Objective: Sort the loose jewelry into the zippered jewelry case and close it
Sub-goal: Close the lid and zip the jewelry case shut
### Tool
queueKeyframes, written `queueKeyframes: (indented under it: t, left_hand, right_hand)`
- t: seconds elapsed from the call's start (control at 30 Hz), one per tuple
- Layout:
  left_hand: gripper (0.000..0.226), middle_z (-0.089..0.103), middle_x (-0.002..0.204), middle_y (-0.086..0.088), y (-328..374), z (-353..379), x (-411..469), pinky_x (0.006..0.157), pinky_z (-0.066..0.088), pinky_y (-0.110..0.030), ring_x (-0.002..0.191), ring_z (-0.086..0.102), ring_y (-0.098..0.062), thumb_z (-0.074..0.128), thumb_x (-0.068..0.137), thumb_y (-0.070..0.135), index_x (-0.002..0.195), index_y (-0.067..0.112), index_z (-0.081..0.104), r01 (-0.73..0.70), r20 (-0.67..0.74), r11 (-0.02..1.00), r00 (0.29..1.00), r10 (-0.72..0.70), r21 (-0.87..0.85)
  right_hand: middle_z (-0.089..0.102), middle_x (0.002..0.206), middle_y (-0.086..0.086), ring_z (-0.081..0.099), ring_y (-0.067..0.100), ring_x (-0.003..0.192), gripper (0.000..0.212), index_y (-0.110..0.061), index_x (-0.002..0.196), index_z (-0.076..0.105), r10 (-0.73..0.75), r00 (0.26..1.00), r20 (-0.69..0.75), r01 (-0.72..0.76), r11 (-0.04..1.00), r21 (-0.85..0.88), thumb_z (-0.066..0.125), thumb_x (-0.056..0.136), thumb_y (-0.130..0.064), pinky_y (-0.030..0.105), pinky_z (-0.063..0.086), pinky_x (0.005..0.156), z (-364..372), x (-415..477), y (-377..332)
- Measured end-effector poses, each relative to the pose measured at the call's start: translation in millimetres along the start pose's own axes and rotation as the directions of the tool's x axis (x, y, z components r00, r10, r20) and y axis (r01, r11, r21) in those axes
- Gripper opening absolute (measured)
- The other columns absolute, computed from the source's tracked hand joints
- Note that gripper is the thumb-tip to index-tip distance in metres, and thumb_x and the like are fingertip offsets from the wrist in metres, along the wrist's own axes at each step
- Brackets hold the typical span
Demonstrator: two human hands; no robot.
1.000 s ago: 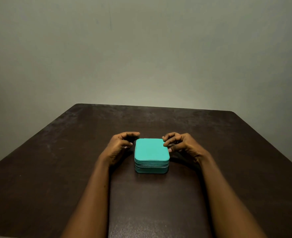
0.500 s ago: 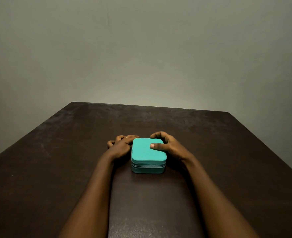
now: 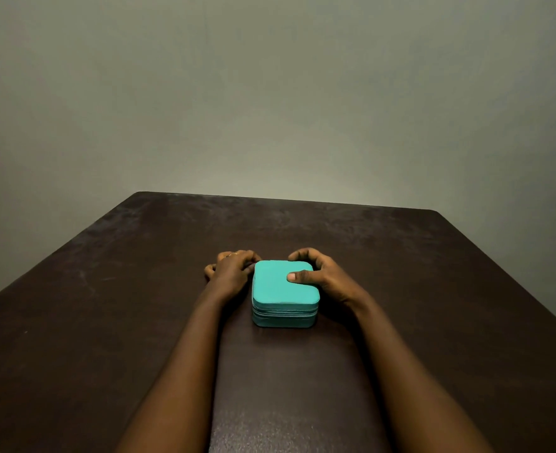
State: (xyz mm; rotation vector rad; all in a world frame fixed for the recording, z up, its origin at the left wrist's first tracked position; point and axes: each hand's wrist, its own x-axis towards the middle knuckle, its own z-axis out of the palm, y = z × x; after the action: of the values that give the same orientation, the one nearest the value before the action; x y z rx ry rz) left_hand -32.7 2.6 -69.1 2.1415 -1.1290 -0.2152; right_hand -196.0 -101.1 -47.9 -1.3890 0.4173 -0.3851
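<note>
Head view: the dark table fills the lower half. I place everything else by the teal jewelry case, which sits flat on it with the lid down and the zipper running unbroken across its near side. My right hand grips the case from its right, thumb flat on the lid and fingers curled over the far right corner. My left hand is bunched against the far left corner, fingertips hidden. I cannot tell whether they pinch the zipper pull or only touch the side. A thin ring shows on 1 finger of that hand. No loose jewelry shows around the case. I judge this to be the opening step. Next I need to find the pull, then draw it round the corners while my right hand pins the case.
</note>
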Motion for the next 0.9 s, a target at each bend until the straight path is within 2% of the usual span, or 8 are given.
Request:
queueKeyframes:
  t: [0.07, 0.2, 0.27, 0.43, 0.57, 0.67, 0.8, 0.9]
  left_hand:
    - [0.017, 0.06, 0.113, 0.01, 1, -2, -2, 0.088, 0.015, -0.035, 0.124, 0.031, -0.018, 0.047, 0.096, 0.026, 0.095, 0.028, 0.064, 0.007, -0.059, 1.0, 0.998, -0.007, 0.008]
    - [0.017, 0.061, 0.109, 0.009, 6, 0, -10, 0.098, 0.015, -0.042, 0.126, 0.027, -0.019, 0.044, 0.096, 0.028, 0.093, 0.027, 0.061, 0.01, -0.13, 0.991, 0.992, 0.008, 0.134]
    - [0.016, 0.061, 0.109, 0.007, 7, -1, -13, 0.098, 0.015, -0.044, 0.125, 0.026, -0.019, 0.042, 0.096, 0.025, 0.092, 0.026, 0.059, 0.015, -0.143, 0.984, 0.99, 0.011, 0.179]
    - [0.012, 0.059, 0.119, 0.003, 9, -5, -21, 0.094, 0.018, -0.043, 0.123, 0.027, -0.02, 0.04, 0.095, 0.022, 0.087, 0.027, 0.048, 0.061, -0.087, 0.976, 0.995, -0.044, 0.21]
    - [0.017, 0.053, 0.121, 0.001, 14, -14, -36, 0.095, 0.018, -0.042, 0.122, 0.025, -0.02, 0.038, 0.093, 0.013, 0.09, 0.026, 0.049, 0.101, -0.077, 0.975, 0.993, -0.087, 0.199]
    - [0.022, 0.048, 0.114, 0.002, 18, -23, -48, 0.098, 0.017, -0.041, 0.123, 0.022, -0.02, 0.035, 0.093, 0.01, 0.097, 0.022, 0.054, 0.13, -0.052, 0.976, 0.991, -0.122, 0.177]
    - [0.023, 0.05, 0.112, 0.003, 22, -31, -60, 0.095, 0.018, -0.041, 0.121, 0.025, -0.019, 0.038, 0.093, 0.012, 0.099, 0.023, 0.056, 0.146, 0.0, 0.971, 0.989, -0.148, 0.189]
    - [0.025, 0.042, 0.1, 0.006, 26, -35, -72, 0.096, 0.018, -0.041, 0.119, 0.025, -0.018, 0.037, 0.092, 0.011, 0.099, 0.025, 0.057, 0.16, 0.037, 0.968, 0.985, -0.17, 0.195]
  right_hand:
    - [0.062, 0.091, 0.008, 0.065, 0.018, 0.072, 0.03, -0.012, 0.099, 0.056, -0.014, 1.0, -0.012, 0.014, 1.0, 0.008, 0.069, 0.076, 0.002, 0.026, 0.053, 0.057, 0, 0, 1]
    - [0.062, 0.092, 0.008, 0.065, 0.018, 0.072, 0.029, -0.01, 0.1, 0.057, -0.036, 0.999, -0.033, 0.036, 0.999, 0.003, 0.066, 0.077, 0.006, 0.026, 0.053, 0.058, 0, 0, 2]
    - [0.062, 0.091, 0.008, 0.065, 0.018, 0.072, 0.03, -0.009, 0.099, 0.057, -0.042, 0.998, -0.041, 0.042, 0.999, 0.007, 0.066, 0.076, 0.007, 0.026, 0.053, 0.058, 1, 1, 4]
    - [0.061, 0.088, 0.007, 0.062, 0.019, 0.071, 0.028, -0.011, 0.091, 0.059, -0.096, 0.987, -0.127, 0.095, 0.995, -0.009, 0.067, 0.073, 0.01, 0.025, 0.052, 0.057, 4, 2, 7]
    - [0.061, 0.087, 0.006, 0.061, 0.019, 0.072, 0.027, -0.012, 0.086, 0.06, -0.132, 0.973, -0.189, 0.128, 0.991, -0.034, 0.068, 0.071, 0.01, 0.024, 0.051, 0.056, 8, 1, 9]
    - [0.061, 0.086, 0.005, 0.06, 0.018, 0.072, 0.027, -0.011, 0.084, 0.059, -0.155, 0.96, -0.234, 0.144, 0.988, -0.061, 0.068, 0.071, 0.01, 0.024, 0.051, 0.055, 10, 0, 10]
    - [0.061, 0.086, 0.004, 0.059, 0.017, 0.072, 0.027, -0.012, 0.082, 0.059, -0.178, 0.944, -0.279, 0.159, 0.983, -0.092, 0.069, 0.07, 0.01, 0.025, 0.05, 0.056, 14, -1, 11]
    - [0.061, 0.086, 0.004, 0.059, 0.018, 0.073, 0.027, -0.012, 0.081, 0.059, -0.183, 0.935, -0.304, 0.162, 0.982, -0.094, 0.069, 0.07, 0.01, 0.026, 0.05, 0.057, 16, -2, 12]
